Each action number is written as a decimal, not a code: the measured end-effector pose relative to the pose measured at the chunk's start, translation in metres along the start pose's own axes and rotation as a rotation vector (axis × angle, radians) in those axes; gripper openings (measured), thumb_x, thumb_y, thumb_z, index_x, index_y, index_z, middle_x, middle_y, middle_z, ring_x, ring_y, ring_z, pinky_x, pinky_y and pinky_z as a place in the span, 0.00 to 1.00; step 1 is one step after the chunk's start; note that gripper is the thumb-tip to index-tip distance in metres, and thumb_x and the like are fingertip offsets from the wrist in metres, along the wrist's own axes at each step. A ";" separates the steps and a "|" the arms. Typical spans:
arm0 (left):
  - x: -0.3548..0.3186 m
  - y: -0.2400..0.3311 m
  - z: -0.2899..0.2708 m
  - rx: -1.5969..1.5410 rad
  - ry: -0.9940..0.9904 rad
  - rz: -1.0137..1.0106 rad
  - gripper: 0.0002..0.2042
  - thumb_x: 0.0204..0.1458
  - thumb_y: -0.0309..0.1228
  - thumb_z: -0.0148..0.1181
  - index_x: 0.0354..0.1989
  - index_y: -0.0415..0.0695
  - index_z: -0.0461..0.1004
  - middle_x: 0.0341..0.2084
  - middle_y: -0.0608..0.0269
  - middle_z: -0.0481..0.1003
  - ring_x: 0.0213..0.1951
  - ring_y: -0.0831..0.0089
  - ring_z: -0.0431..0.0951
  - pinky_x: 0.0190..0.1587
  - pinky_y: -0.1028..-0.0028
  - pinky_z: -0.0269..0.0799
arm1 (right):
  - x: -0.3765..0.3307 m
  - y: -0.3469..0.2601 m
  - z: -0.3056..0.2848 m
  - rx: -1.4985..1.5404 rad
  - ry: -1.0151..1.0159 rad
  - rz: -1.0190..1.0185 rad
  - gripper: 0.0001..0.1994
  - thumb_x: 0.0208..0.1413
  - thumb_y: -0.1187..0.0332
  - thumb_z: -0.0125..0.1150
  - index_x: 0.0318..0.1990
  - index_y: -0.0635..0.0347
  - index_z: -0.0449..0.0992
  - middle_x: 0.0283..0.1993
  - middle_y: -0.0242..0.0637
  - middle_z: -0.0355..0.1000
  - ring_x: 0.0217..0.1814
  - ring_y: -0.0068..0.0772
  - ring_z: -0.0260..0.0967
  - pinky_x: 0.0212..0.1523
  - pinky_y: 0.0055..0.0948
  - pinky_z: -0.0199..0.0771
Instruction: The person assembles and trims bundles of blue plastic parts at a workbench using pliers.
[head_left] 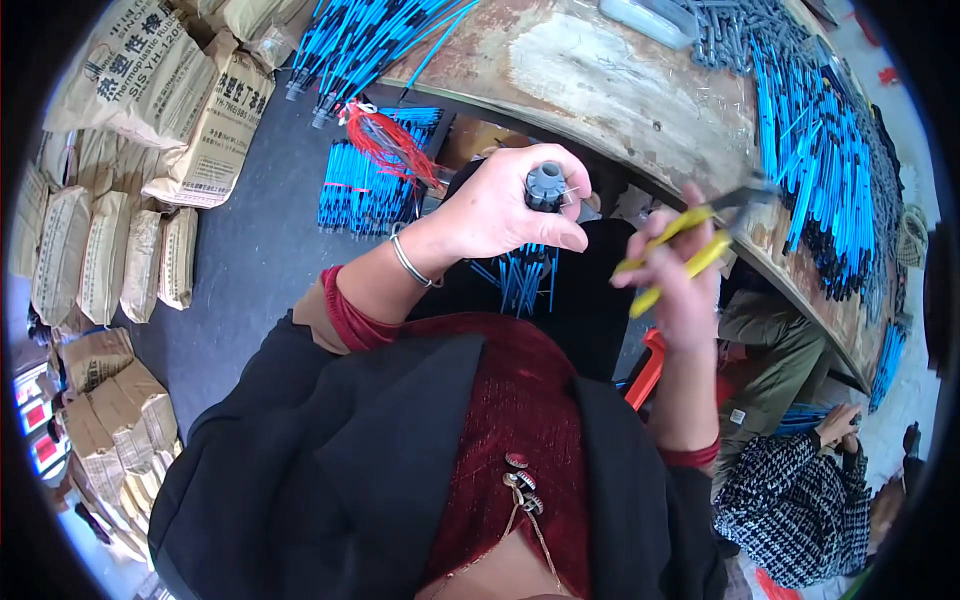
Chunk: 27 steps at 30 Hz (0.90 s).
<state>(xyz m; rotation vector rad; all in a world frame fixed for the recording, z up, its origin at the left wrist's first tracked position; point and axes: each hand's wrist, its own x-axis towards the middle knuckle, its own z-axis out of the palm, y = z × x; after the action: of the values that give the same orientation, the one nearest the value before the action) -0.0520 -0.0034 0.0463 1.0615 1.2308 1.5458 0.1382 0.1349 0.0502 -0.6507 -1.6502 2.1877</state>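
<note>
Head view: the biggest thing I see is the worn wooden table, sweeping from 12 round to 3 o'clock, its near edge just beyond the hands. A large pile of blue rods lies on it at 2 o'clock; if a sleeve or tool snagged the overhanging ends, I'd worry about some sliding off.

At 1 o'clock the left hand is clamped around the grey ribbed piece, its top end showing between thumb and curled fingers. The right hand, toward 3 o'clock, is wrapped about the handles of the yellow-handled pliers. These are blurred, so I cannot tell whether their jaws are apart or together. Their head points to 2 o'clock, away from the ribbed piece, and overlaps the table edge in my view; a wide swing could knock it there.

Brought back carelessly, the pliers could pinch the left thumb, which sits right beside the piece. A slack grip could let the piece twist or drop. Smallest is a thin wire-like sliver by the fingers: pressed inward, it might prick the skin.
</note>
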 end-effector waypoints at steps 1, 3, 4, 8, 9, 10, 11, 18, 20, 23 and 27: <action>0.001 -0.001 0.003 0.001 0.004 -0.004 0.19 0.36 0.26 0.70 0.36 0.38 0.68 0.24 0.64 0.72 0.28 0.77 0.72 0.31 0.77 0.70 | -0.002 0.004 0.001 0.003 -0.003 0.003 0.30 0.53 0.74 0.51 0.63 0.57 0.47 0.47 0.40 0.62 0.50 0.36 0.63 0.47 0.41 0.71; 0.004 0.002 0.006 0.019 -0.007 0.008 0.20 0.33 0.28 0.72 0.35 0.38 0.69 0.24 0.65 0.72 0.28 0.78 0.72 0.31 0.78 0.69 | -0.006 0.007 0.004 -0.652 0.125 -0.423 0.30 0.49 0.77 0.54 0.61 0.53 0.53 0.49 0.41 0.61 0.54 0.40 0.59 0.51 0.45 0.66; 0.004 0.004 0.008 0.029 -0.011 0.014 0.21 0.32 0.29 0.72 0.35 0.38 0.69 0.24 0.65 0.72 0.27 0.79 0.71 0.31 0.78 0.69 | -0.008 0.008 0.004 -0.979 0.187 -0.635 0.30 0.47 0.78 0.55 0.60 0.52 0.55 0.50 0.41 0.60 0.56 0.41 0.57 0.53 0.48 0.64; 0.005 0.009 0.019 0.206 0.001 0.086 0.21 0.32 0.30 0.73 0.34 0.39 0.70 0.24 0.68 0.72 0.27 0.81 0.70 0.31 0.80 0.68 | -0.003 -0.012 -0.014 -1.568 0.159 -1.070 0.28 0.41 0.78 0.59 0.54 0.47 0.66 0.52 0.43 0.59 0.58 0.47 0.54 0.58 0.51 0.55; 0.005 0.010 0.019 0.208 0.004 0.086 0.21 0.32 0.30 0.73 0.34 0.39 0.70 0.24 0.68 0.72 0.27 0.81 0.70 0.31 0.80 0.68 | -0.003 -0.014 -0.013 -1.565 0.156 -1.072 0.28 0.41 0.78 0.59 0.54 0.47 0.66 0.52 0.43 0.59 0.58 0.47 0.54 0.58 0.51 0.55; 0.004 0.010 0.019 0.234 0.018 0.069 0.20 0.32 0.31 0.73 0.33 0.39 0.71 0.24 0.69 0.72 0.27 0.82 0.70 0.31 0.80 0.68 | -0.005 -0.015 -0.010 -1.585 0.175 -1.078 0.27 0.39 0.78 0.60 0.52 0.46 0.68 0.52 0.43 0.59 0.57 0.48 0.54 0.58 0.52 0.54; 0.004 0.011 0.019 0.259 0.032 0.052 0.20 0.32 0.31 0.73 0.33 0.39 0.71 0.24 0.69 0.71 0.27 0.82 0.69 0.32 0.80 0.67 | -0.006 -0.016 -0.007 -1.605 0.195 -1.083 0.27 0.38 0.78 0.61 0.50 0.45 0.70 0.52 0.43 0.59 0.57 0.49 0.54 0.58 0.52 0.53; 0.003 0.014 0.018 0.273 0.037 -0.014 0.20 0.32 0.31 0.74 0.33 0.39 0.71 0.25 0.70 0.72 0.29 0.83 0.69 0.33 0.79 0.68 | -0.013 -0.015 0.004 -1.673 0.264 -1.051 0.27 0.35 0.78 0.61 0.49 0.45 0.73 0.51 0.41 0.61 0.55 0.49 0.56 0.55 0.47 0.57; 0.005 0.013 0.018 0.288 0.092 -0.009 0.20 0.32 0.31 0.74 0.34 0.39 0.71 0.25 0.70 0.72 0.29 0.83 0.69 0.33 0.79 0.68 | -0.016 -0.013 0.005 -1.669 0.283 -1.028 0.27 0.35 0.79 0.61 0.49 0.46 0.73 0.50 0.41 0.62 0.53 0.49 0.59 0.51 0.43 0.63; 0.007 0.011 0.018 0.262 0.080 0.061 0.20 0.32 0.31 0.73 0.35 0.39 0.72 0.25 0.70 0.72 0.29 0.83 0.70 0.33 0.79 0.68 | -0.021 -0.041 0.007 -1.597 0.085 -0.807 0.27 0.35 0.78 0.62 0.49 0.49 0.72 0.45 0.44 0.67 0.45 0.46 0.66 0.43 0.39 0.68; 0.004 0.019 0.023 0.215 -0.051 0.070 0.20 0.33 0.30 0.73 0.35 0.40 0.73 0.25 0.69 0.73 0.29 0.82 0.71 0.34 0.79 0.68 | -0.022 -0.087 -0.018 -1.245 -0.414 -0.107 0.28 0.36 0.79 0.62 0.51 0.55 0.69 0.37 0.43 0.70 0.34 0.46 0.69 0.35 0.36 0.71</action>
<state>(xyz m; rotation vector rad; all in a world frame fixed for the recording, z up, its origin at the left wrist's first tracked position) -0.0333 0.0031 0.0686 1.2869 1.3598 1.4529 0.1649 0.1623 0.1331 -0.3234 -3.1181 1.0181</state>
